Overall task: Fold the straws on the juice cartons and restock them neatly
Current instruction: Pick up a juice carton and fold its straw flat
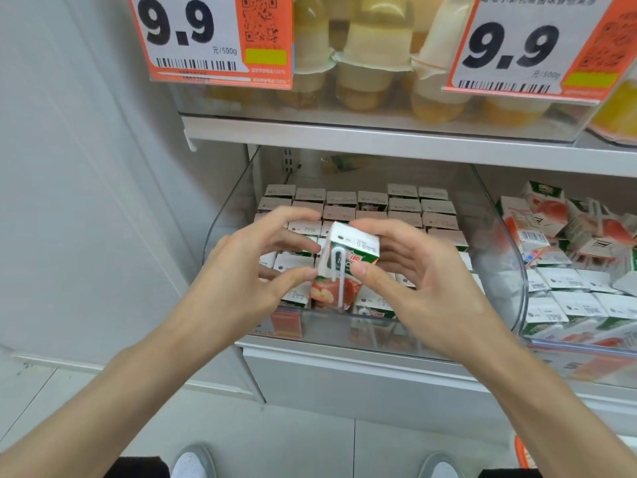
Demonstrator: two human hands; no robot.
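Small white-and-green cardboard juice carton (351,244), printed with a red apple, sits in mid-air at the centre of the view. Both hands hold it just above the front of a clear plastic bin (510,270). It is tilted, its white top facing up and towards 1 o'clock. A thin white plastic straw (336,270) lies against its front face, bent over in a hairpin loop near the top, with both legs running down towards 6 o'clock.

The left hand (248,270) comes in from 8 o'clock and is clamped on the carton's left edge, thumb tip at the lower left corner and curled fingers round the far side. The right hand (420,281) comes in from 4 o'clock and grips the right side. Its thumb presses on the front face just beside the straw, and its fingers wrap behind.

In the bin, matching stocked cartons (403,208) stand upright in tidy rows back towards 12 o'clock. At 3 o'clock a second clear bin (586,353) holds more of the same. Those at the rear are tumbled at all angles and those in front are lined up.

A white metal shelf (344,136) runs above the bins. On it, at 12 o'clock, sit pale yellow jelly cups (372,63). Orange-and-white price tags (193,36) reading 9.9 hang at 11 and 1 o'clock. At 6 o'clock the toes of two grey shoes (193,460) show on the pale tiled floor (293,443).
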